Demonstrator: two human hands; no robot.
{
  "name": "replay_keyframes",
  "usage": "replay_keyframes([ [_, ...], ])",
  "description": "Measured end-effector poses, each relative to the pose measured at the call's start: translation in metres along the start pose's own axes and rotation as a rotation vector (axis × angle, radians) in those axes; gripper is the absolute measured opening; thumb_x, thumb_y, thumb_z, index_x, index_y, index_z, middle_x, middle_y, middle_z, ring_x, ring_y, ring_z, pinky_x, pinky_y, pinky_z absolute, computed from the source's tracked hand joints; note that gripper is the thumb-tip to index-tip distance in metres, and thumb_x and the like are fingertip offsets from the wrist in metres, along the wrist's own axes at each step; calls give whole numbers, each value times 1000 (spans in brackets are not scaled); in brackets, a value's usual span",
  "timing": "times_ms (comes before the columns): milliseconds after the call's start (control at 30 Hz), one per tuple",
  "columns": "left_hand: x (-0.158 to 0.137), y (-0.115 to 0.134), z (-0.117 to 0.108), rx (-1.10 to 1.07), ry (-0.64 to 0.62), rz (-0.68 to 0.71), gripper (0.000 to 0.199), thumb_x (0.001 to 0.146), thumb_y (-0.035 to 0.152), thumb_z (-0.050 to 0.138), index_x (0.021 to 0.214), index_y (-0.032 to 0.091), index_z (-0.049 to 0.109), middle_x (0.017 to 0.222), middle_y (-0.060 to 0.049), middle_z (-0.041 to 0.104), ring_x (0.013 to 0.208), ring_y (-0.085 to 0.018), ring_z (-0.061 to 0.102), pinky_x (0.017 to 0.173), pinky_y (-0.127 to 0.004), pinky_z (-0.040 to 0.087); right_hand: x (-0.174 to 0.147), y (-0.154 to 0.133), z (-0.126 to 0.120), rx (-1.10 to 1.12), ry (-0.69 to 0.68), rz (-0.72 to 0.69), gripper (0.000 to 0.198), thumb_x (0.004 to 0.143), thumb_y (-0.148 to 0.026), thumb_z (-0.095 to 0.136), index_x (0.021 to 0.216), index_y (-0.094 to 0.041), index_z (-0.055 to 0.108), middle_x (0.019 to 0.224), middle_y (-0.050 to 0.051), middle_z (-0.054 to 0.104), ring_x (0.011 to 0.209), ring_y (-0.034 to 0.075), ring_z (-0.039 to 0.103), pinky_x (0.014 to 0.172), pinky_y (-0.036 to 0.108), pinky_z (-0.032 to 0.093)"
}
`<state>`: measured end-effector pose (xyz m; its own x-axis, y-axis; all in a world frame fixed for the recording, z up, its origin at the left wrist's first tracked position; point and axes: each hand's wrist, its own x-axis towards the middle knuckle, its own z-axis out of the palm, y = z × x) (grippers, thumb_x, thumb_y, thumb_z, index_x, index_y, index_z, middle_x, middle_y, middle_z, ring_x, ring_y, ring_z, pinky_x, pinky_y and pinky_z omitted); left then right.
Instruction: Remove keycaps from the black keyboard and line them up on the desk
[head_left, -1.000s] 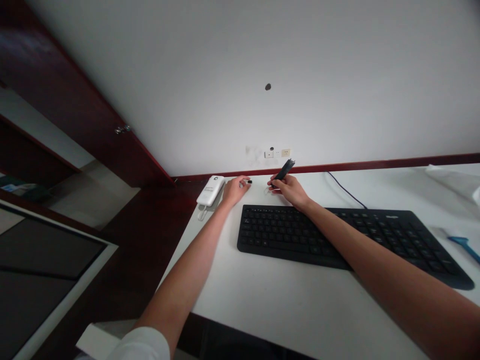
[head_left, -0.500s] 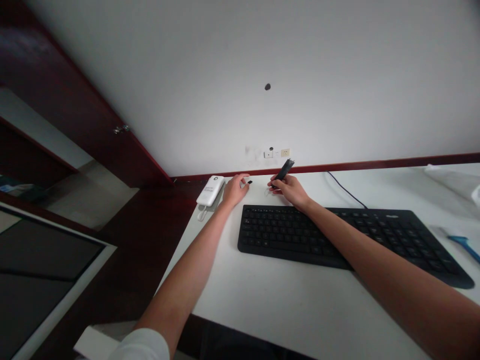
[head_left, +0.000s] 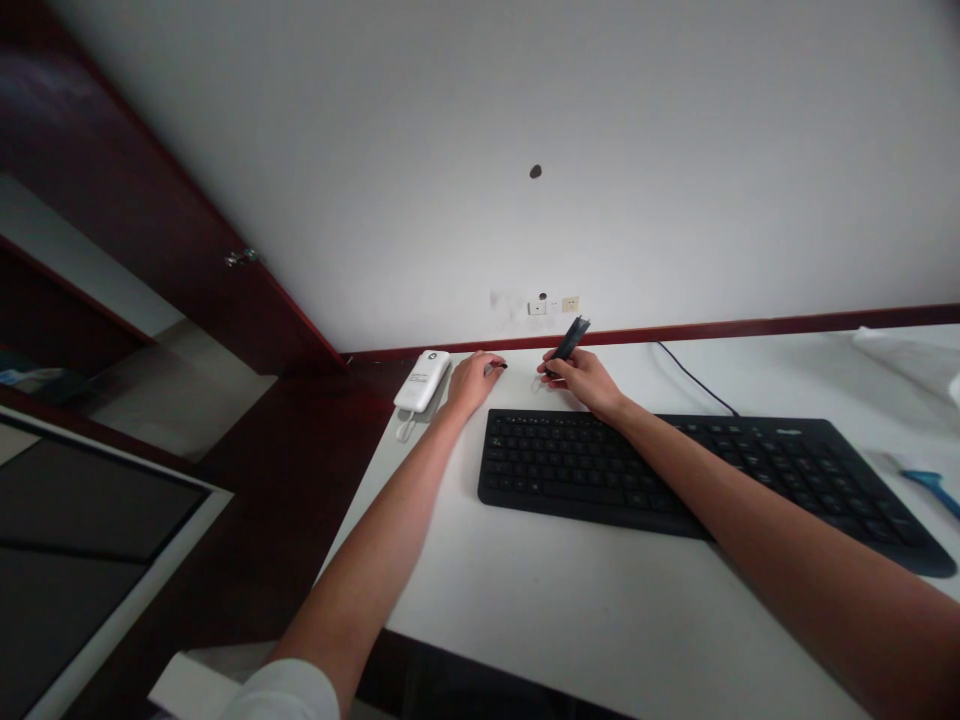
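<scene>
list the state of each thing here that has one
door, open
keyboard, lying flat, partly under the right forearm
white device, lying down, cable loop at its near end
black stick, held tilted
right hand, closed on the stick
left hand, pinching a small dark piece

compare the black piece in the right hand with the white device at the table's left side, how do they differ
The black piece is slim and dark; the white device is broader and pale. The black piece tilts up in the grip of the right hand, while the white device rests on the table. Both are longer than wide.
</scene>
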<state>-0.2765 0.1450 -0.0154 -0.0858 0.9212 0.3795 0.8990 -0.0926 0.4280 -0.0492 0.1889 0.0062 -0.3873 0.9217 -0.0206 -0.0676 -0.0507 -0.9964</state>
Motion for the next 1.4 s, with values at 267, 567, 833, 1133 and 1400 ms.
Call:
replay_keyframes([
  [267, 1, -5, 3, -75, 25, -27, 13, 91, 22, 72, 104, 23, 74, 99, -1, 74, 77, -15, 61, 74, -26, 46, 0, 0, -1, 1, -6, 8, 6, 87, -17, 69, 92, -16, 66, 93, 11, 79, 74, 16, 73, 67, 26, 62],
  [567, -2, -1, 1, -77, 16, -64, 13, 88, 20, 70, 101, 23, 71, 95, 1, 73, 72, -14, 60, 70, -26, 44, -1, 1, 1, 2, 12, 16, 3, 90, -15, 65, 92, -15, 67, 92, 11, 79, 72, 16, 73, 68, 26, 63],
  [833, -1, -3, 3, -31, 46, 96, 20, 92, 14, 63, 103, 22, 77, 105, -4, 67, 92, -18, 63, 88, -29, 50, -2, 0, 1, 4, 11, 19, 3, 89, -14, 66, 92, -16, 67, 89, 11, 78, 71, 16, 72, 64, 25, 61],
  [1133, -2, 2, 2, 7, 56, 99, 39, 85, -1, 54, 111, 21, 72, 112, -6, 64, 102, -19, 63, 95, -31, 50, -2, 0, 1, -7, 7, 26, 7, 87, -17, 71, 92, -16, 66, 90, 11, 78, 71, 16, 72, 67, 28, 62],
  [1400, 1, -6, 6, -138, 80, 49, 24, 82, 3, 61, 91, 21, 74, 93, 0, 73, 79, -15, 65, 83, -27, 51, -3, -2, 2, 8, 15, 31, 3, 90, -11, 66, 92, -14, 67, 87, 10, 77, 68, 13, 71, 63, 22, 60],
])
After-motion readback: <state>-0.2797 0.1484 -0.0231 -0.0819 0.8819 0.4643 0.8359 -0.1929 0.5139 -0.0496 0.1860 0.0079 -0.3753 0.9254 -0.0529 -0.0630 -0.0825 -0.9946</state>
